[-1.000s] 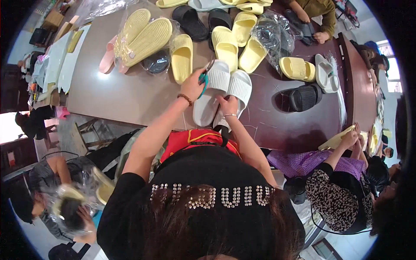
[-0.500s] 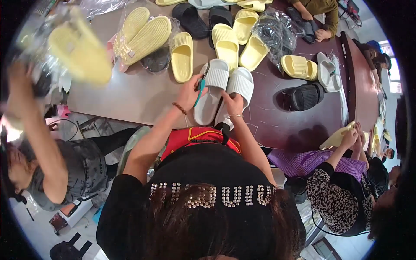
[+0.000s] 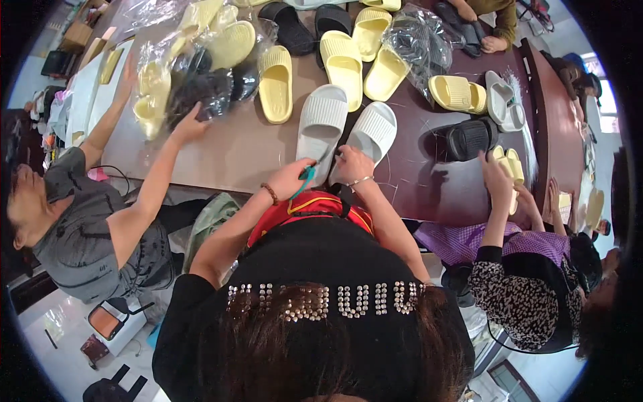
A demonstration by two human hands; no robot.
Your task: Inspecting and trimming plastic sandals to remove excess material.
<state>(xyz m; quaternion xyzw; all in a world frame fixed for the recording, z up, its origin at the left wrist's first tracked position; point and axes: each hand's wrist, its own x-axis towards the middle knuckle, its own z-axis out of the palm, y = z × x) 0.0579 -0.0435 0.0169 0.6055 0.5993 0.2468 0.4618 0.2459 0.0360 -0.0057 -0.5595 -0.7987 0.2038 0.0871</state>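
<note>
Two white slide slippers lie on the table before me: the left slipper and the right slipper. My left hand is closed round teal-handled scissors, by the heel of the left slipper. A dark blade seems to point toward the gap between the slippers. My right hand rests at the heel end of the right slipper, its fingers bent in at the inner edge. Its fingertips partly hide that edge. Behind the white pair stand yellow slippers and a black slipper.
At left, a co-worker's hand is on bagged black slippers, near bagged yellow slippers. To the right lie yellow slides, black slides and grey-white slides. Another co-worker's hand is beside yellow slippers. Loose threads lie about the table.
Both my hands have come closer to me, down to the heels of the white slippers. The toes of the white slippers now spread further apart. The left co-worker has lowered the bagged yellow slippers onto the table.
</note>
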